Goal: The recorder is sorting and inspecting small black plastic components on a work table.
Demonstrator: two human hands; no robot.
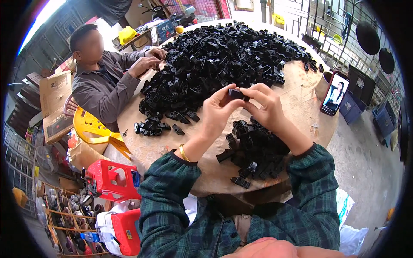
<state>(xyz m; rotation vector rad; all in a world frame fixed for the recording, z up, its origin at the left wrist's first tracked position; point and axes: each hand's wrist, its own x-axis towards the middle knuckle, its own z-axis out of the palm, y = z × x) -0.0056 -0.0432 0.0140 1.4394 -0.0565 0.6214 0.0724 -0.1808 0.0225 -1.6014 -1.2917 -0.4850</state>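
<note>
Between my two hands, above the round table [172,148], is a small black plastic part [236,94]. My left hand [218,109] closes its thumb and fingers around the part's left side. My right hand [263,105] pinches it from the right. Just below my hands lies a smaller heap of similar black parts [258,146], close to my body. Beyond them a large pile of black plastic parts [215,60] covers the far half of the table. A few loose parts [177,129] lie at the pile's near left edge.
Across the left side sits another person [103,81], both hands at the pile's edge. A phone [334,93] stands upright at the table's right rim. A yellow chair [92,124], red stools [114,180] and a shoe rack [64,215] are on the left.
</note>
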